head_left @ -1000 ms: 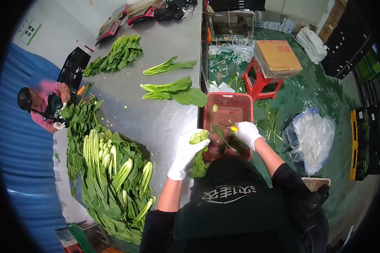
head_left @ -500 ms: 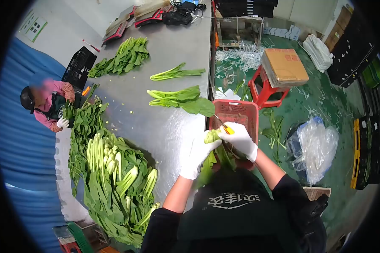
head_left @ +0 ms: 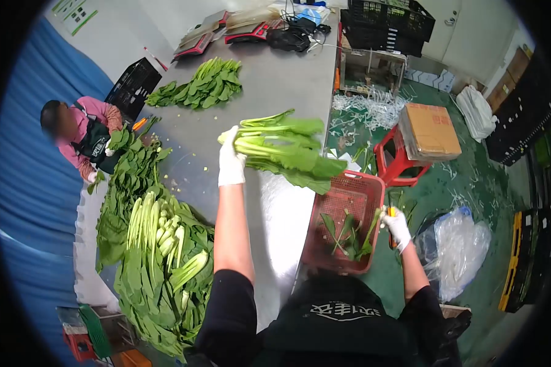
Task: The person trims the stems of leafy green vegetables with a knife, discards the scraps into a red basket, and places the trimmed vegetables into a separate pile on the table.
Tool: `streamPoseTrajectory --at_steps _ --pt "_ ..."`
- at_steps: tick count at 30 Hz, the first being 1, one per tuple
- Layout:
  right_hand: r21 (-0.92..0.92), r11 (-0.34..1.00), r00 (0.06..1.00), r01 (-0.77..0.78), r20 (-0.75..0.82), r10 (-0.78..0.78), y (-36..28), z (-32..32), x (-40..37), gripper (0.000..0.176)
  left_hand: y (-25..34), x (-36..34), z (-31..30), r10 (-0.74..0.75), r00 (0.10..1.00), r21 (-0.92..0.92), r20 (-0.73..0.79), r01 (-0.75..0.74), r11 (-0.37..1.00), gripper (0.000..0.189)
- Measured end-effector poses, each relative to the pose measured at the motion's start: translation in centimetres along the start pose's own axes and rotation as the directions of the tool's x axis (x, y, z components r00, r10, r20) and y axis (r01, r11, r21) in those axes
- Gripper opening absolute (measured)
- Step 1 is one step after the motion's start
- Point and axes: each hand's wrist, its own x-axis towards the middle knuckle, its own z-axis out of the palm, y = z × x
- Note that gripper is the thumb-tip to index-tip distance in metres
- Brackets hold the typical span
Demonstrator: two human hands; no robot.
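Observation:
My left hand (head_left: 231,160), in a white glove, is closed on the stem end of a leafy green vegetable (head_left: 275,147) over the metal table (head_left: 196,137). More stalks lie just above it, their leaves pointing right. My right hand (head_left: 397,227), gloved too, is at the right rim of the red basket (head_left: 376,211), closed round a knife with a yellow-orange handle (head_left: 391,212). A leaf stalk hangs by its fingers into the basket, where several loose leaves (head_left: 347,235) lie.
A large heap of greens (head_left: 159,269) covers the table's near left, and a smaller bunch (head_left: 208,84) lies farther back. Scales (head_left: 251,30) stand at the far end. A co-worker (head_left: 92,131) is at the left. A carton (head_left: 431,131) rests on a red stool (head_left: 404,168).
My left hand has moved up and left, bringing a vegetable to the stalks on the table. My right hand has moved right and down with the knife, uncovering the basket.

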Motion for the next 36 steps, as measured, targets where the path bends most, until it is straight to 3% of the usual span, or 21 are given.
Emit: streamPoseTrajectory --at_steps 2,4,6,7,8,9,10,12,14,17,20,21,23,24,26,27,29,30,32,34,36 --pt "-0.167 0.985 0.999 0.031 -0.012 -0.034 5.4 -0.3 0.8 0.021 -1.6 2.5 -3.9 -0.142 0.962 0.237 -0.231 0.197 0.951 0.032" --pt "-0.222 0.973 0.998 -0.064 -0.042 0.056 6.4 0.9 -0.3 0.023 -2.9 0.0 -5.7 -0.06 0.998 0.411 0.015 0.049 0.91 0.038" --pt "-0.007 0.993 0.989 -0.116 0.097 0.116 7.8 1.8 -1.5 0.022 -3.9 -6.8 -6.2 0.085 0.996 0.642 0.03 -0.085 0.762 0.04" --pt "-0.049 0.989 0.978 -0.137 0.149 0.143 8.3 2.1 -2.0 0.019 -3.6 -11.1 -4.4 0.042 0.992 0.655 -0.12 0.047 0.754 0.039" --pt "-0.094 0.984 0.965 -0.152 0.201 0.168 8.9 2.4 -2.6 0.016 -5.0 -12.8 -7.1 0.079 0.994 0.699 -0.078 -0.002 0.715 0.036" --pt "-0.165 0.978 0.959 -0.127 0.23 0.164 9.0 2.7 -3.2 0.013 -5.6 -15.1 -9.5 0.006 1.0 0.707 0.003 -0.007 0.707 0.036" --pt "-0.175 0.977 0.951 -0.122 0.26 0.166 8.5 2.9 -3.7 0.013 -6.0 -17.6 -10.8 -0.039 0.997 0.711 -0.067 0.075 0.699 0.031" --pt "-0.223 0.958 0.942 -0.179 0.242 0.232 7.1 4.2 -4.8 0.014 -4.9 -23.0 -11.5 0.106 0.992 0.933 0.064 -0.097 0.347 0.02" --pt "-0.257 0.943 0.921 -0.211 0.27 0.28 6.4 5.0 -5.1 0.012 -3.1 -26.1 -13.0 0.263 0.947 0.957 0.182 -0.232 0.172 0.018" --pt "-0.193 0.978 0.917 -0.079 0.372 0.147 8.9 6.3 -3.6 0.008 2.0 -28.5 -12.9 0.576 0.767 0.935 0.284 -0.354 0.009 0.015" --pt "-0.356 0.933 0.883 0.042 0.45 0.133 8.0 7.8 -2.9 0.012 7.8 -27.8 -14.0 0.725 0.544 0.906 0.424 -0.25 -0.342 0.018" --pt "-0.24 0.97 0.869 0.045 0.488 0.08 8.4 8.5 -2.6 0.011 9.2 -26.6 -15.6 0.727 0.514 0.882 0.456 -0.151 -0.446 0.021" --pt "-0.239 0.968 0.864 0.074 0.501 0.058 7.1 10.0 -2.9 0.011 11.7 -24.5 -18.0 0.662 0.621 0.762 0.419 0.156 -0.628 0.03" --pt "-0.239 0.966 0.862 0.093 0.505 0.042 6.2 10.7 -3.1 0.012 12.4 -23.7 -19.2 0.641 0.652 0.699 0.405 0.231 -0.677 0.028" --pt "-0.217 0.973 0.853 0.073 0.52 0.052 4.7 11.3 -3.6 0.015 14.0 -22.3 -20.2 0.592 0.754 0.621 0.284 0.326 -0.713 0.03" --pt "-0.246 0.965 0.854 0.086 0.517 0.056 3.9 11.4 -4.1 0.015 14.6 -22.4 -20.4 0.595 0.751 0.622 0.284 0.328 -0.711 0.03" --pt "-0.277 0.956 0.857 0.095 0.511 0.063 4.0 11.1 -4.4 0.015 15.8 -23.1 -20.6 0.501 0.788 0.685 0.357 0.144 -0.714 0.032" --pt "-0.262 0.959 0.863 0.111 0.504 0.038 4.6 10.7 -4.4 0.015 16.2 -24.0 -20.6 0.508 0.706 0.721 0.492 -0.004 -0.693 0.035" --pt "-0.241 0.962 0.875 0.127 0.485 0.006 5.7 9.8 -4.1 0.016 18.1 -26.2 -20.3 0.539 0.712 0.851 0.45 -0.158 -0.501 0.035" --pt "-0.275 0.955 0.871 0.108 0.49 0.043 6.8 8.5 -4.3 0.016 19.4 -30.0 -18.4 0.641 0.728 0.958 0.242 -0.284 -0.039 0.036" --pt "-0.285 0.953 0.885 0.099 0.463 0.047 6.9 7.6 -4.8 0.016 20.5 -35.0 -12.2 0.718 0.68 0.911 0.149 -0.377 0.168 0.037"
